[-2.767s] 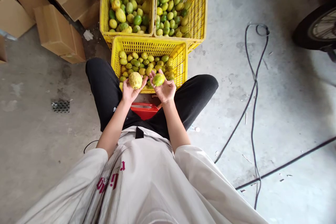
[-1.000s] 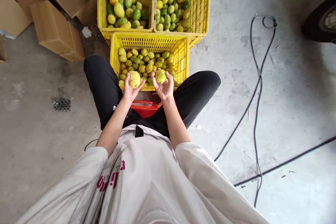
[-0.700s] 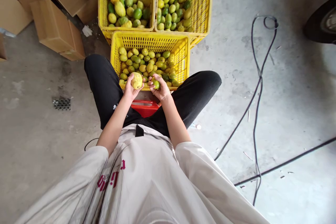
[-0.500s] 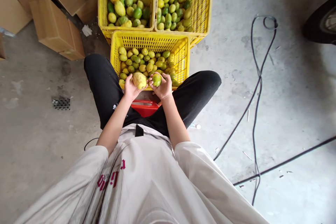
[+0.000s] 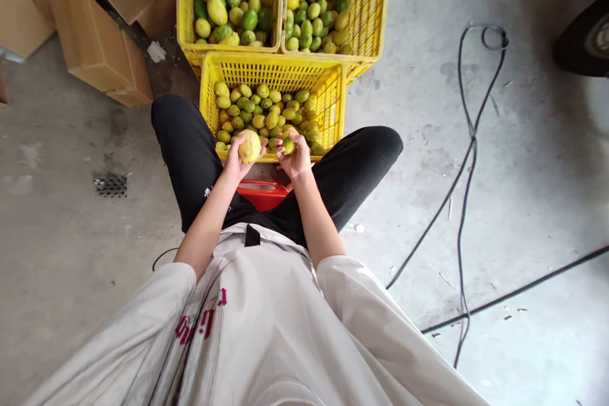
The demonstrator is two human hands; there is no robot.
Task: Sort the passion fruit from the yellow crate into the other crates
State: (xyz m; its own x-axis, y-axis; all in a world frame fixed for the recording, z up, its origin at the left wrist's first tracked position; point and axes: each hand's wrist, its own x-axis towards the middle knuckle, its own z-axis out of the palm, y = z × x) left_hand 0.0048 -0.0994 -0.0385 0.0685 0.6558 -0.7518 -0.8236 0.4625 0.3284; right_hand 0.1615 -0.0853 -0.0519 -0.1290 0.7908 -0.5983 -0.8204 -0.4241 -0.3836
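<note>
I sit with a yellow plastic crate of green and yellow fruit between my knees. My left hand is closed around a large pale yellow fruit over the crate's near edge. My right hand grips a smaller green fruit just to the right of it, fingers curled over the fruit. The two hands are close together, almost touching.
Two more yellow crates of fruit stand behind the near one. Cardboard boxes lie at the left. A red stool is under me. Black cables run over the concrete floor at the right, near a wheel.
My right hand has turned the green fruit over and lowered it toward the crate. My left hand keeps the yellow fruit, shifted slightly.
</note>
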